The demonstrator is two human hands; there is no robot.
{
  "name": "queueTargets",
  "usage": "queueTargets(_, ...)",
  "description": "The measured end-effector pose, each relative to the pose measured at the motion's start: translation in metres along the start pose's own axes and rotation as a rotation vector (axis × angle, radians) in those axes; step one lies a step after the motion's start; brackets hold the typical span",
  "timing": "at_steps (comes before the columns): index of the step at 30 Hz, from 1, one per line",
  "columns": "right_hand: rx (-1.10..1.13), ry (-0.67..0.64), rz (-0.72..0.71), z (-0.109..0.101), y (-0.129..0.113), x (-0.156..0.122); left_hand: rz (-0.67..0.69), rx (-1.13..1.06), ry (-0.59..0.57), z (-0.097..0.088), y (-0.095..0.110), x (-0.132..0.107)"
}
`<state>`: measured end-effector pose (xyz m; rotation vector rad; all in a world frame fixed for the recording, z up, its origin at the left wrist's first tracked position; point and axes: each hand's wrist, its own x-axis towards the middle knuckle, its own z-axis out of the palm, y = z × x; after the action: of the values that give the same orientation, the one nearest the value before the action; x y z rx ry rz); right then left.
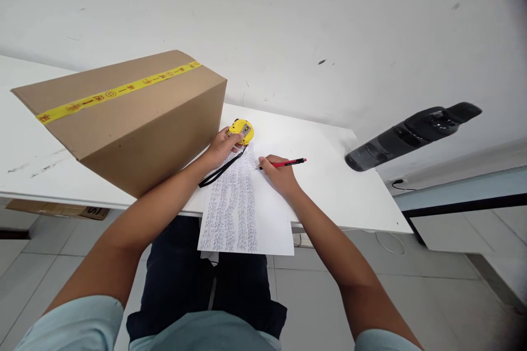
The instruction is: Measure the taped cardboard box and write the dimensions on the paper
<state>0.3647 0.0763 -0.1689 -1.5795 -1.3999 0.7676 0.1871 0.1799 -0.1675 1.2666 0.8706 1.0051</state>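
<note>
A yellow tape measure (242, 130) with a black wrist strap (220, 172) rests at the top of a sheet of paper (242, 208) filled with columns of handwriting. My left hand (222, 147) has its fingers closed on the tape measure's side. My right hand (280, 174) grips a red pen (288, 163), its tip touching the paper's upper right part. The sheet hangs over the front edge of the white table (337, 175).
A large cardboard box (123, 120) sealed with yellow tape stands on the table left of my left arm. A dark cylindrical device (411, 134) juts over the table's right end. Flattened cardboard (57, 209) lies on the tiled floor under the table.
</note>
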Motion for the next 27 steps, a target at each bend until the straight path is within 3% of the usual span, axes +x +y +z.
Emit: queueTargets(27, 0.031, 0.073, -0.007, 0.0019, 0.0040, -0.0004, 0.005, 0.012, -0.013, -0.0010, 0.0004, -0.0014)
